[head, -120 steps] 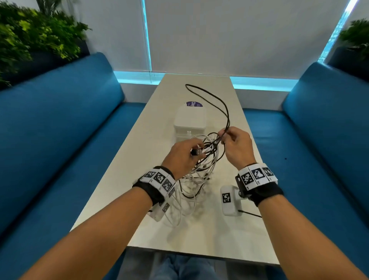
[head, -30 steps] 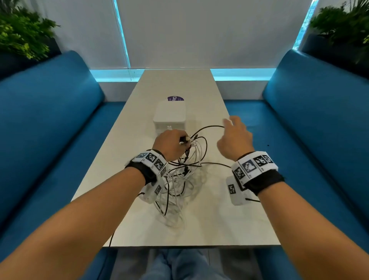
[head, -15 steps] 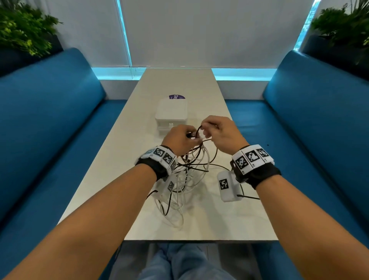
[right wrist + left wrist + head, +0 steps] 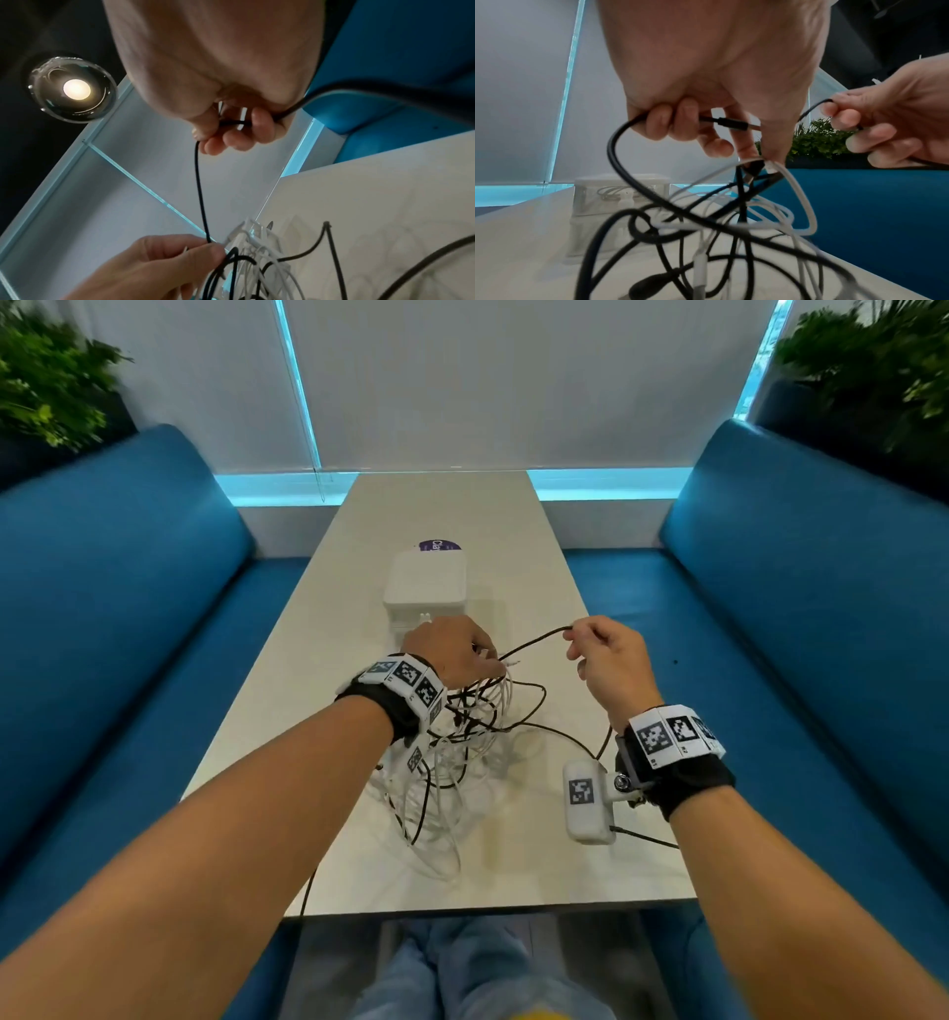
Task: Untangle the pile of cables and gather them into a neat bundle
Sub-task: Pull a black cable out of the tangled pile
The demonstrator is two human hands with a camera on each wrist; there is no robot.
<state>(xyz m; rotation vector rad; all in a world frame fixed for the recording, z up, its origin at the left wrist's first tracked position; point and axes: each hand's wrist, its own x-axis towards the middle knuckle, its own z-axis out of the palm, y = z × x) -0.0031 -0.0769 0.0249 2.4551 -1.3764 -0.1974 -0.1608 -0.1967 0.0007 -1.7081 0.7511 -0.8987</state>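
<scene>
Slack is drawn rightward from the tangle [image 4: 452, 752]: black cable [image 4: 534, 640] pinched by right hand [image 4: 611, 660], its plug end and the tangle's gathered loops gripped by left hand [image 4: 452, 649]; separation advances.

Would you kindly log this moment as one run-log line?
left hand: grips tangled black and white cables | right hand: pinches thin black cable, drawn taut between hands | bundle: not yet formed

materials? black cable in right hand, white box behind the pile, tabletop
Black cable: looks rubber or PVC jacketed, matte, bends in soft curves. White box: likely plastic, smooth with rounded corners; sides look translucent in the left wrist view. Tabletop: pale, smooth, faintly veined, laminate or stone; cannot tell which.
</scene>
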